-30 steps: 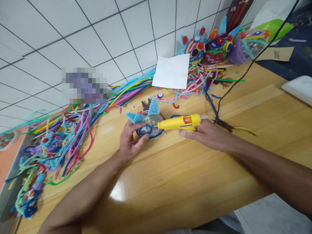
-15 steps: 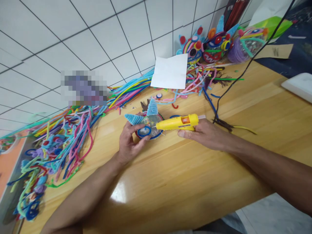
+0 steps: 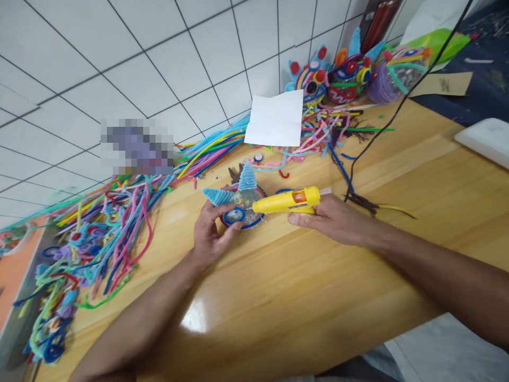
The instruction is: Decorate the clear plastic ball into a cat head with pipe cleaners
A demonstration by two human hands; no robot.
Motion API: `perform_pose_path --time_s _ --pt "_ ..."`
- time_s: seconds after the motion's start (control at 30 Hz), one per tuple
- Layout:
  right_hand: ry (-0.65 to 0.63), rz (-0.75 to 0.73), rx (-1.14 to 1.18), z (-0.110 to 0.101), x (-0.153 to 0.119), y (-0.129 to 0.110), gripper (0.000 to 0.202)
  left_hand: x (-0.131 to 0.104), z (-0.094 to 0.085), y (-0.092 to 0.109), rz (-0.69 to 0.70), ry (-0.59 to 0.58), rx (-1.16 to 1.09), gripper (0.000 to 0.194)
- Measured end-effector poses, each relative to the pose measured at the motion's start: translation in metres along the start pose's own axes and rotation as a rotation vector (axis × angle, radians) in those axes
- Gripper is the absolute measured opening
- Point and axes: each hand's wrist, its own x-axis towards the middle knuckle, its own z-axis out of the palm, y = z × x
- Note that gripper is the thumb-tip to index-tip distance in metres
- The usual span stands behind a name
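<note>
My left hand is closed around the left side of a clear, rounded craft piece with two light-blue pipe-cleaner ears standing up from it. Its thumb and fingers lie beside a blue pipe-cleaner ring on the front. My right hand grips a yellow hot glue gun with a glue stick poking out of its back end. The gun's nozzle points left, at the craft piece just right of the ring; whether it touches I cannot tell.
Heaps of colourful pipe cleaners run along the wall side of the table. A white sheet lies over some. Decorated figures stand at the back right. Pliers and a black cord are right of the glue gun.
The whole view has shifted slightly. Both hands keep their grips, and the glue gun's nozzle stays close to the blue ring on the craft piece.
</note>
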Motion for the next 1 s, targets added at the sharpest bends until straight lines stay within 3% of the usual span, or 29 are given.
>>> perform_pose_path --time_s 1.0 --pt "0.012 -0.023 -0.046 0.0027 0.0024 0.0005 0.044 -0.0002 0.0020 -0.0011 -0.011 0.010 -0.018 0.038"
